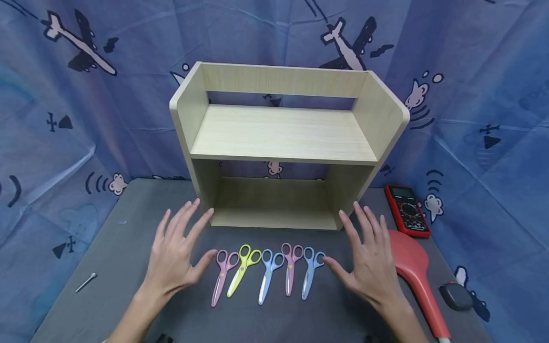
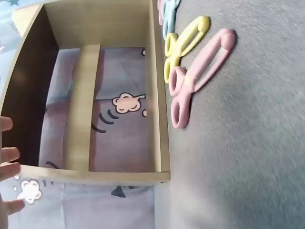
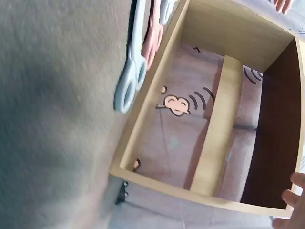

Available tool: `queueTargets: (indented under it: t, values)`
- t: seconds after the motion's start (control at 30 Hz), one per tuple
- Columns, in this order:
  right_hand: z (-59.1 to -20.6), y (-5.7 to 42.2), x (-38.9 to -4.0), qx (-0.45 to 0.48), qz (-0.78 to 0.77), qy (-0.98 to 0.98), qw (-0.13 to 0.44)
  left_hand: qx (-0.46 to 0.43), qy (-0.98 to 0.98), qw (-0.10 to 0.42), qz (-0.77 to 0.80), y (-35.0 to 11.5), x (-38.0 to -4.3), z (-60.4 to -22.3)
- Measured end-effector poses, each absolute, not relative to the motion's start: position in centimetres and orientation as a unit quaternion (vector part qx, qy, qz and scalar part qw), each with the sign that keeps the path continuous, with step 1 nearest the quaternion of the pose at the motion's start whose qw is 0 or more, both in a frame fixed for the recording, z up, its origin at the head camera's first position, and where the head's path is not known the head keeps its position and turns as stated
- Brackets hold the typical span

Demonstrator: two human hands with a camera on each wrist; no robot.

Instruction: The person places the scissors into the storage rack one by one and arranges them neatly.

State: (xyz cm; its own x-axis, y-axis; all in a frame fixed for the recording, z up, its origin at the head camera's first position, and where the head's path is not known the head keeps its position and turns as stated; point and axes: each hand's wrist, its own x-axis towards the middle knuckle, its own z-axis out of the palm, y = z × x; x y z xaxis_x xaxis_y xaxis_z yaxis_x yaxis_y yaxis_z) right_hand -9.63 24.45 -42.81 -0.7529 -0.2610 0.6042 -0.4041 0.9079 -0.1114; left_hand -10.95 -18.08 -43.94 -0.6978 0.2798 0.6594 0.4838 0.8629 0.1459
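Several small scissors lie in a row on the grey table, handles toward the shelf: a pink pair at the left, then a yellow pair, a blue pair, another pink pair, and a blue pair at the right. My left hand, fingers spread and holding nothing, is just left of the row. To the right of it my right hand is likewise spread and bare, its thumb near the last blue handle. Fingertips show at the left wrist view's edge.
A two-tier wooden shelf stands behind the scissors. On the right are a red multimeter, a red paddle-shaped object and a dark grey object. A small metal rod lies at left. A blue patterned curtain surrounds the table.
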Motion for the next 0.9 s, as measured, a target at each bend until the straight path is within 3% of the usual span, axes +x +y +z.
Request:
queueTargets:
  t: [0.17, 0.3, 0.43, 0.53, 0.67, 0.9]
  values:
    - [-43.8, 23.9, -10.0, 0.205, 0.183, -0.930, 0.245, -0.176, -0.888, 0.334, -0.263, -17.8, -12.0, -44.1]
    - [-45.0, 23.6, -10.6, 0.198, 0.257, -0.938, 0.125, -0.141, -0.857, 0.329, -0.370, -17.6, -13.1, -44.3]
    - [-46.5, 24.1, -11.8, 0.195, 0.319, -0.927, -0.017, -0.100, -0.836, 0.280, -0.461, -17.6, -14.4, -44.2]
    - [-47.7, 25.0, -12.9, 0.216, 0.338, -0.912, -0.086, -0.076, -0.829, 0.224, -0.507, -17.8, -15.1, -44.1]
    - [-48.8, 26.0, -14.3, 0.248, 0.335, -0.901, -0.119, -0.062, -0.824, 0.178, -0.534, -18.0, -15.6, -44.1]
    - [-49.2, 27.1, -16.0, 0.280, 0.351, -0.882, -0.142, -0.055, -0.821, 0.178, -0.541, -18.1, -15.7, -44.1]
